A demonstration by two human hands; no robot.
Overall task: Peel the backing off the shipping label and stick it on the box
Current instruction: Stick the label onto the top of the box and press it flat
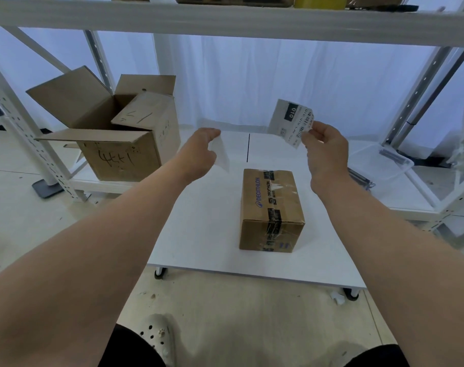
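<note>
two hands are raised over the far half of the white table (199,234), well apart, with open air between them. the left hand (199,152) pinches the pale backing sheet (221,154), which hangs down from it. the right hand (327,152) pinches the shipping label (289,120) by its lower corner, print facing the camera. the box (272,205) sits taped shut on the table below the right hand, away from every table edge. an open carton (114,144) stands on the low rack at left, a clear tray (384,162) at right. the label's print is too blurred to read.
</note>
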